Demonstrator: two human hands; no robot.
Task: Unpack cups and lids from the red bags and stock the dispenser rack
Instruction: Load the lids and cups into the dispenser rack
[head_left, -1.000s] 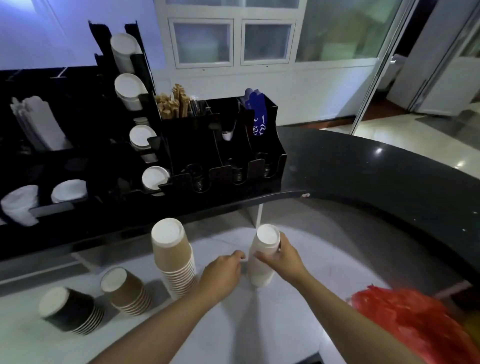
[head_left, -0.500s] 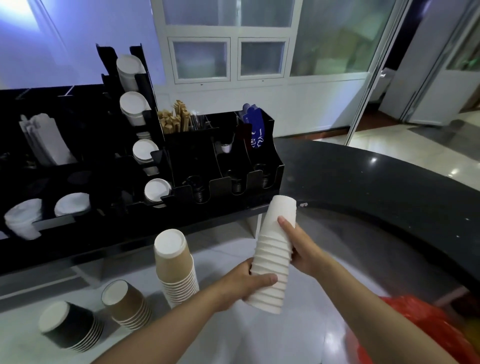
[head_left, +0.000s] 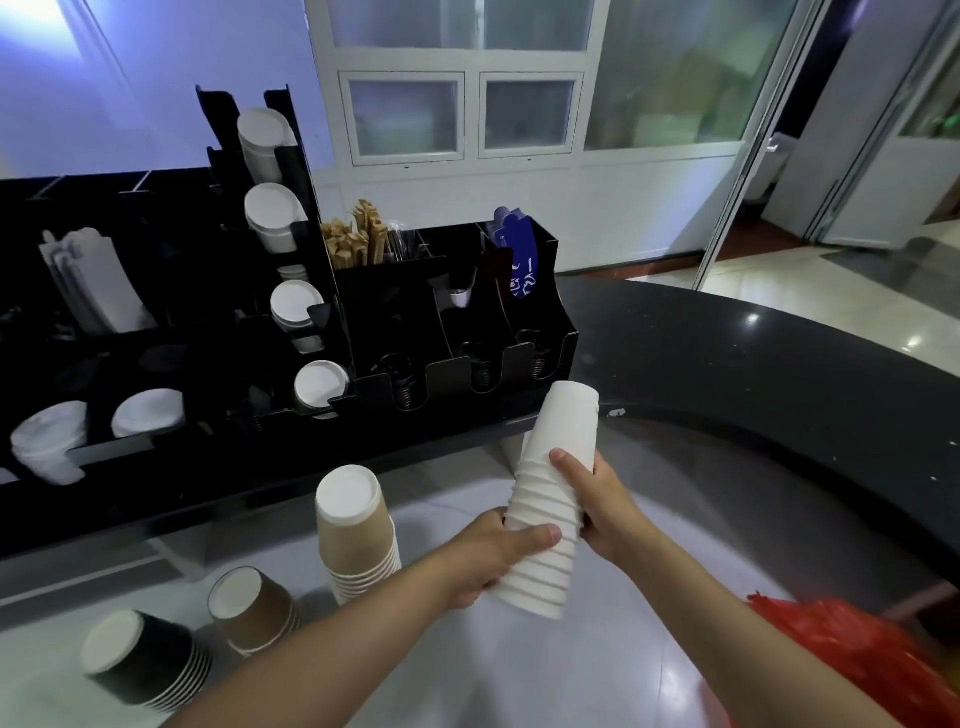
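A stack of white paper cups (head_left: 550, 499) hangs tilted at lower centre of the frame, bases up, held off the surface. The left hand (head_left: 488, 556) grips its lower end, thumb across the front; the right hand (head_left: 602, 499) wraps its middle from the right. Left of them stand a tall brown cup stack (head_left: 356, 530), a short brown stack (head_left: 254, 610) and a black stack (head_left: 143, 660). The black dispenser rack (head_left: 363, 322) sits above; a red bag (head_left: 852, 660) lies lower right.
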